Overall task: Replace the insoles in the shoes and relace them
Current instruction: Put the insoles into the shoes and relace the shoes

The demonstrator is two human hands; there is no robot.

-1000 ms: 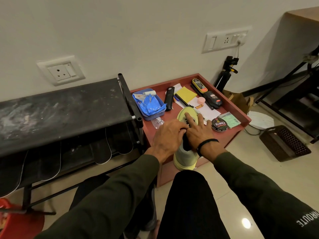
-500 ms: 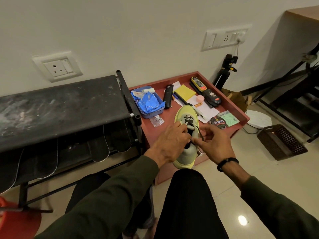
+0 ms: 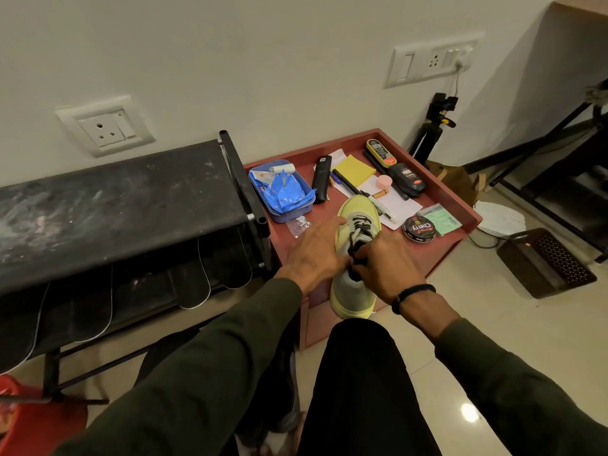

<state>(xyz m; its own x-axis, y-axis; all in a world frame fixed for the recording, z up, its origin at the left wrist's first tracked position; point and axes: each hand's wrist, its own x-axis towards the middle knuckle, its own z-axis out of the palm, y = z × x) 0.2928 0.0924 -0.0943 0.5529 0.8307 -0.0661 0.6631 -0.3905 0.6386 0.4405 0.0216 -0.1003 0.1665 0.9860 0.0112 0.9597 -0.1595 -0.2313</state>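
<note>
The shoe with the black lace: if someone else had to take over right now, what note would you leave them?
Left hand: fingers lie along the left side of the yellow-green and grey sneaker, steadying it.
Right hand: curled at the black lace, apparently pinching it.
Sneaker rests on the red-brown tray table, heel over the near edge.
Done: lower eyelets laced.
Left: finish the top lacing. Insole not visible; no second shoe in view.

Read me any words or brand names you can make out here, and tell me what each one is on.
"Cherry" on the round polish tin.
"Cherry" on the black polish bottle.
"camlin" on the green packet; its smaller print is too small to read.
Yellow-labelled tube: print too blurred to read.
</note>
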